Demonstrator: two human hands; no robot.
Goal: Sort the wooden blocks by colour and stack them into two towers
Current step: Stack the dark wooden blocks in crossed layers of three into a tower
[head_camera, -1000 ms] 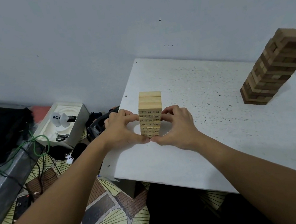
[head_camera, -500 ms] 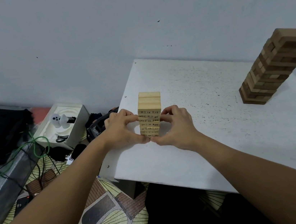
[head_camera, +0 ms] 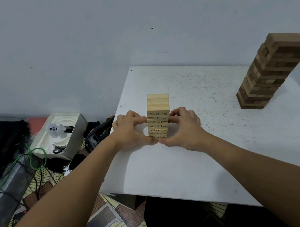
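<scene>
Squeezing the light block tower near the bench's left edge, left hand and right hand gripped its lower sides; loose blocks looked liable to topple.

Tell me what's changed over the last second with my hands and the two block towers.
Nothing visibly changed. The left hand and right hand still hold the lower part of the pale numbered wooden block tower from both sides, with no change of grip. The darker brown wooden block tower stays untouched at the far right of the white table.
</scene>
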